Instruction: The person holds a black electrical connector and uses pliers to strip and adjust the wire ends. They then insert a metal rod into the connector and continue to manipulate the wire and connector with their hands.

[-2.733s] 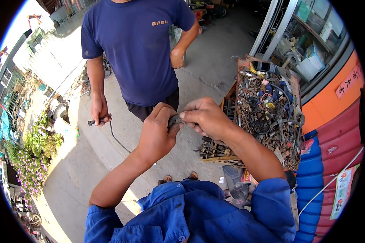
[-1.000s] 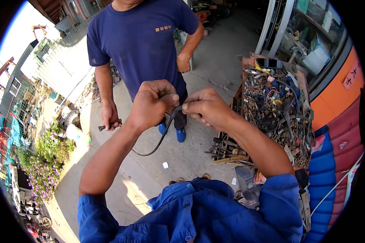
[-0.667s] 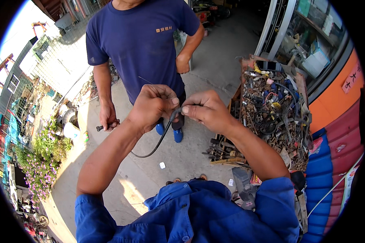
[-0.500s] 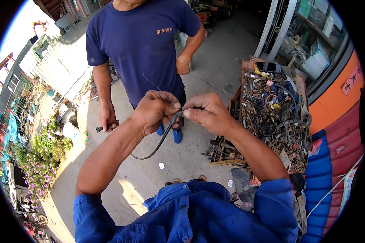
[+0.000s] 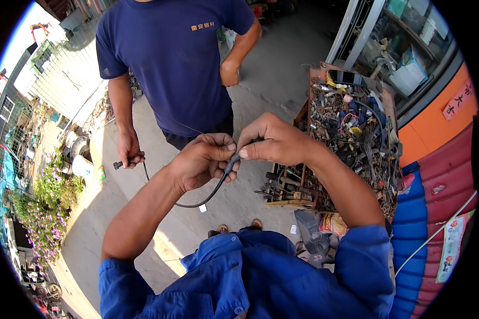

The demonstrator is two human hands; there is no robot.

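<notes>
My left hand point(image 5: 205, 159) and my right hand point(image 5: 275, 141) meet in front of my chest. Both are closed on a black cable point(image 5: 214, 190), fingertips pinching it around a thicker, ribbed sleeve point(image 5: 230, 165). Its end under my right fingers is mostly hidden. From the sleeve the cable hangs in a loop and passes behind my left forearm. A thin stiff wire point(image 5: 189, 127) sticks out up and left from beside my left fingers. Across from me, a person in a navy T-shirt holds a dark connector-like piece point(image 5: 118, 165), with a black line hanging from that hand.
At the right stands a bench point(image 5: 318, 122) heaped with small metal parts, wires and a phone point(image 5: 347, 78). Below its near left corner is a wooden tray point(image 5: 288, 202) of tools. Flowering plants point(image 5: 50, 212) grow at the left. Blue and red corrugated sheeting point(image 5: 411, 228) edges the right side.
The view has shifted slightly. My right hand has tilted more upright at the ribbed sleeve, and more of the sleeve shows. Both hands keep their pinch on the cable.
</notes>
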